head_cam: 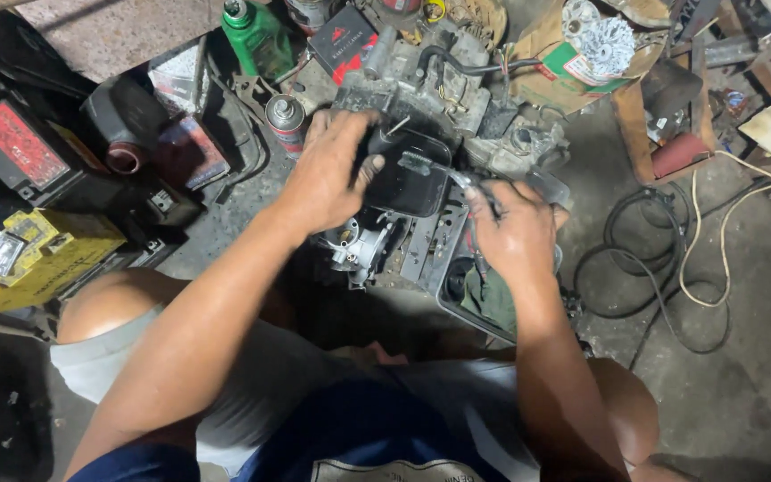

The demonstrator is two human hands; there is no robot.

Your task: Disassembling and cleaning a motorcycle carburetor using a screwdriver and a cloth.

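Both arms are bare, no sleeves, no watch or rings on the left hand (332, 174) or right hand (512, 234). Pale grey shorts at six o'clock, dark blue shirt below them.

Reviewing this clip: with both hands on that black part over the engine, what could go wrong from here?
1. The left hand steadies the black cover while the right hand works a thin tool close to its thumb; a slip could jab the fingers.
2. The spray can stands right by the left wrist and could be knocked over.
3. Loose cables coil on the floor near the right knee, a snag hazard.
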